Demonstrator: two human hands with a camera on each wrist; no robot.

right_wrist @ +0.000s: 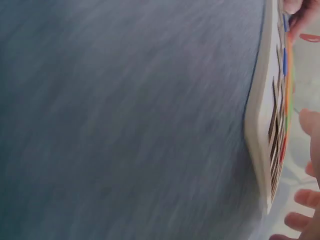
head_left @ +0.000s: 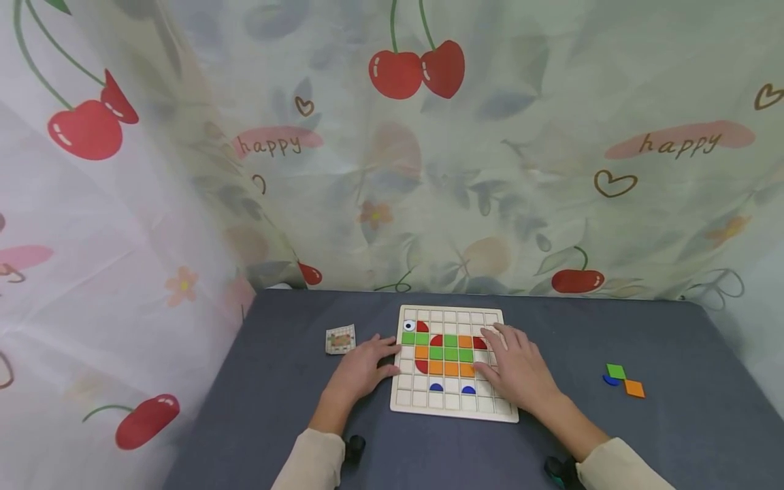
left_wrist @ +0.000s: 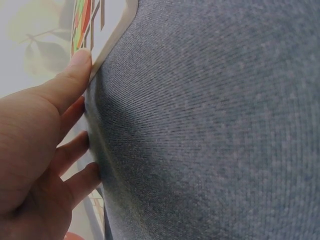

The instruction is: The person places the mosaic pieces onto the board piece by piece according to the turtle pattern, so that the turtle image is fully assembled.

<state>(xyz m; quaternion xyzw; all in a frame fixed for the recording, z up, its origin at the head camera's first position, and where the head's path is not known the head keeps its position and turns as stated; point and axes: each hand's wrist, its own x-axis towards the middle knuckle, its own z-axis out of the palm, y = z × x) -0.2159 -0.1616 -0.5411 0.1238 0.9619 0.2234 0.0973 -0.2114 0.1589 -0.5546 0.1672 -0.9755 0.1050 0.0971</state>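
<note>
A pale wooden grid board (head_left: pixel 453 403) lies on the dark table, its cells partly filled with green, orange and red tiles. An eye tile (head_left: pixel 409 326) sits at the upper left, and two blue half-round tiles (head_left: pixel 468 390) lie low in the grid. My left hand (head_left: pixel 361 367) touches the board's left edge, thumb at the rim in the left wrist view. Over the right side spreads my right hand (head_left: pixel 520 371), fingers loose, close to a red quarter-round tile (head_left: pixel 480 343). In the right wrist view its fingers (right_wrist: pixel 307 197) hold nothing visible.
To the board's left lies a small pattern card (head_left: pixel 340 339). Off to the right are loose tiles: a green one (head_left: pixel 615 371), an orange one (head_left: pixel 635 388) and a blue one (head_left: pixel 611 380). A cherry-printed curtain (head_left: pixel 490 170) hangs behind the table (head_left: pixel 282 401).
</note>
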